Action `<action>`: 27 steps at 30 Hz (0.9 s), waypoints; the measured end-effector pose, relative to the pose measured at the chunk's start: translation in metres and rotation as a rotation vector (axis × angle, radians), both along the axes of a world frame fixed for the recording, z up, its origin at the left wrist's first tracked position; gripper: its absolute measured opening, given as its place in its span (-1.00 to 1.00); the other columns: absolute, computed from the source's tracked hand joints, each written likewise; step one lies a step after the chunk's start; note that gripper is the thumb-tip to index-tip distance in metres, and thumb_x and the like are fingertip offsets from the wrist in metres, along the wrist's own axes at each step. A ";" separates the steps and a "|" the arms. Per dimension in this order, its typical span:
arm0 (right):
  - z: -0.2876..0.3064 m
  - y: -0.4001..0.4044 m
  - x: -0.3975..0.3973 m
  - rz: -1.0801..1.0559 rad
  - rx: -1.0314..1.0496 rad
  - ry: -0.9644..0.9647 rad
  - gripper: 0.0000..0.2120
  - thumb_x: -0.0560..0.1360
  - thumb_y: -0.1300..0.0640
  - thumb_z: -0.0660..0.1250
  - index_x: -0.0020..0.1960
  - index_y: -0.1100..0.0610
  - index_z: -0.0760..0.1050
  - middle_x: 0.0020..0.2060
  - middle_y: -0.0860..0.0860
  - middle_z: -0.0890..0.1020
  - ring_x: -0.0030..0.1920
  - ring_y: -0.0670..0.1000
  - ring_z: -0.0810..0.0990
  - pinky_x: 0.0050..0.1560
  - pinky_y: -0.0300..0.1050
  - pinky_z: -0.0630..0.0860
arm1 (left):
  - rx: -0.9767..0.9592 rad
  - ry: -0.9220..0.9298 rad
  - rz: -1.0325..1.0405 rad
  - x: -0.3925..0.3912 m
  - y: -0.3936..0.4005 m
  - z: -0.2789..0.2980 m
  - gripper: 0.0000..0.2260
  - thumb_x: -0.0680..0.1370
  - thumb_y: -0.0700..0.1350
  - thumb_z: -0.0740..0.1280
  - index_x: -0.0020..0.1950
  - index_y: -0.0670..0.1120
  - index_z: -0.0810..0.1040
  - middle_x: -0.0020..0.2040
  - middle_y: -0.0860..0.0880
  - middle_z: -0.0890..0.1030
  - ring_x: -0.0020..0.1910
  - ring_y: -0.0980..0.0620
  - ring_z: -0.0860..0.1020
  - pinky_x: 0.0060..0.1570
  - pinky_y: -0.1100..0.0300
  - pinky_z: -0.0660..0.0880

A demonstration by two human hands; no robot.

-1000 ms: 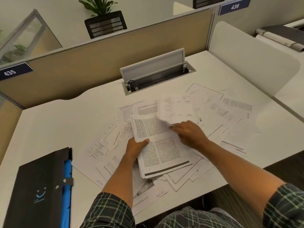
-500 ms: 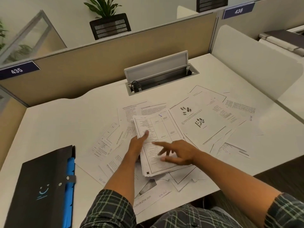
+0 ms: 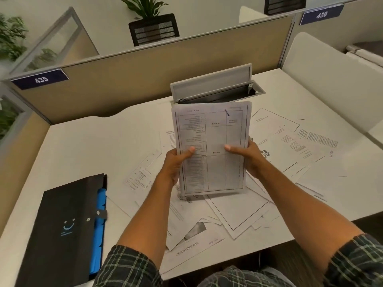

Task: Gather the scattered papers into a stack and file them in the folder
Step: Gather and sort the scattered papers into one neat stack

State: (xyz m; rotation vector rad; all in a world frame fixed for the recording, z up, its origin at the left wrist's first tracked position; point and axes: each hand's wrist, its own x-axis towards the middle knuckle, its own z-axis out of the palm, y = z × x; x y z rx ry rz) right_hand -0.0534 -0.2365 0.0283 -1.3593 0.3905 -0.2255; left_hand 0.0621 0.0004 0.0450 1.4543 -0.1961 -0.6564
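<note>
A stack of printed papers [image 3: 213, 141] stands upright on its lower edge at the middle of the white desk [image 3: 93, 146]. My left hand [image 3: 175, 164] grips its left side and my right hand [image 3: 247, 157] grips its right side, thumbs on the front sheet. Loose papers [image 3: 290, 148] lie scattered flat around and under the stack, mostly to the right and toward me. A black folder [image 3: 64, 230] with blue inner dividers lies shut at the desk's front left, apart from both hands.
An open grey cable hatch [image 3: 213, 88] sits in the desk right behind the stack. Beige partition walls [image 3: 145, 75] close the desk at the back and left, and a white divider [image 3: 331, 85] stands on the right. A potted plant [image 3: 151, 23] sits beyond the partition.
The stack lay flat under my hands before. Now both hands have taken it by its sides and raised it upright on its lower edge.
</note>
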 end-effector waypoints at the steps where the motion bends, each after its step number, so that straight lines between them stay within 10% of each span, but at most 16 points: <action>1: 0.007 0.006 0.007 -0.009 0.003 -0.017 -0.22 0.21 0.05 0.70 0.37 0.11 0.50 0.18 0.07 0.71 0.22 0.11 0.68 0.24 0.16 0.61 | 0.000 -0.041 -0.014 0.001 0.001 0.008 -0.49 0.32 0.05 0.62 0.21 -0.11 0.67 0.14 -0.13 0.73 0.15 -0.14 0.69 0.18 -0.14 0.61; 9: 0.052 0.028 0.034 0.073 -0.165 -0.241 -0.60 0.29 0.02 0.64 0.08 -0.23 0.67 0.06 -0.05 0.73 0.13 0.03 0.70 0.01 -0.04 0.69 | -0.043 -0.300 -0.047 0.020 0.025 0.051 -0.59 0.29 0.02 0.65 0.10 0.18 0.69 0.16 -0.01 0.72 0.17 -0.02 0.67 0.11 -0.01 0.65; 16: -0.001 0.039 0.020 0.065 -0.132 -0.110 -0.71 0.24 -0.12 0.64 -0.06 -0.12 0.74 -0.04 -0.07 0.77 0.04 -0.06 0.74 -0.03 -0.21 0.66 | 0.099 -0.261 0.008 0.014 0.043 0.008 -0.66 0.42 -0.07 0.62 0.13 0.19 0.67 0.12 0.10 0.72 0.12 0.12 0.67 0.09 0.12 0.63; 21: -0.027 0.023 0.009 -0.314 -0.295 -0.006 -0.75 0.50 -0.21 0.42 -0.01 -0.07 0.71 -0.07 -0.08 0.75 -0.02 -0.05 0.71 0.05 0.01 0.63 | 0.143 -0.290 0.070 0.016 0.037 0.005 -0.86 0.46 0.07 0.54 -0.05 0.32 0.70 -0.01 0.23 0.73 0.02 0.25 0.68 -0.11 0.36 0.60; 27: -0.058 -0.005 -0.011 -0.238 -0.978 0.771 0.06 0.30 -0.29 0.59 0.62 0.04 0.18 0.60 0.09 0.29 0.57 0.17 0.26 0.49 0.18 0.23 | 0.111 -0.207 0.163 0.025 0.028 0.005 -0.87 0.44 0.09 0.57 -0.09 0.09 0.74 -0.09 0.06 0.77 -0.10 0.06 0.74 -0.19 0.23 0.65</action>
